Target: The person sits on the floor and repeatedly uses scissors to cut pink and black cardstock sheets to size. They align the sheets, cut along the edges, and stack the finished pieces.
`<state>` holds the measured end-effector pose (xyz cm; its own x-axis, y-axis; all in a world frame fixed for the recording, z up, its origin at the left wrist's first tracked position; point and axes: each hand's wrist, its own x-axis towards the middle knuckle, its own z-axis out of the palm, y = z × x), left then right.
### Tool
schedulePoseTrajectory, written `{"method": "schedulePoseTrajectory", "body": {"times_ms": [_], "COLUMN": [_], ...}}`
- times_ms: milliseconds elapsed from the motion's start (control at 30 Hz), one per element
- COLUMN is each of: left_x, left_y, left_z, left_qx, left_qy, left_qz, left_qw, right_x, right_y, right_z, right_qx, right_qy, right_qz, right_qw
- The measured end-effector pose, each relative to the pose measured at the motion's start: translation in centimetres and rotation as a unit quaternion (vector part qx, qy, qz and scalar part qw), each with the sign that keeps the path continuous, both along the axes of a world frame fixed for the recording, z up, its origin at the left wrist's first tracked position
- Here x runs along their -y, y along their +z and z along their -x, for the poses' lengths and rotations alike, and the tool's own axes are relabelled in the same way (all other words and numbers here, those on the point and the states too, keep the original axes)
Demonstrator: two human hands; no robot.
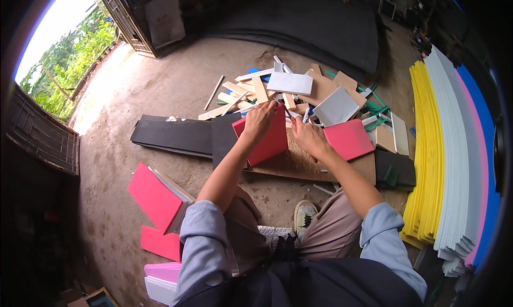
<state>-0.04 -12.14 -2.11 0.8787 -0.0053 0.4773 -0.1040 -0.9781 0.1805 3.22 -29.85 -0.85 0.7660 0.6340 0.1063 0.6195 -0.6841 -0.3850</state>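
Observation:
My left hand (259,120) grips the top edge of a red foam block (271,142), which stands tilted on a brown board (299,171). To its right, my right hand (310,137) is closed round a knife (313,159) with a reddish-brown handle; its pale blade end shows by the block's upper right edge. Another red foam piece (348,140) lies on the board right of my right hand. Just beyond both hands spreads a heap of offcuts, with a white foam block (290,83) on top.
Black foam slabs (171,135) lie under the board's left side. More red blocks (155,197) sit on the floor at left. Yellow sheets (426,157) and white sheets (454,157) stand stacked at right. Large black sheets (299,24) lie at the back, near an open door (128,18).

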Motion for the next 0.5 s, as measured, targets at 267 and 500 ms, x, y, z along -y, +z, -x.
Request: {"method": "schedulePoseTrajectory", "body": {"times_ms": [267,500], "left_x": [-0.6,-0.1], "left_y": [-0.5,-0.4], "left_z": [-0.2,-0.2], "left_qx": [0.005,-0.022], "left_qy": [0.003,0.013], "left_qz": [-0.008,0.011], "left_qw": [1.000,1.000], "right_x": [-0.7,-1.3], "right_y": [0.8,0.7], "right_z": [0.9,1.1], "right_qx": [0.001,-0.011], "right_qy": [0.003,-0.021], "right_qz": [-0.003,0.021], "right_qw": [1.000,1.000]}}
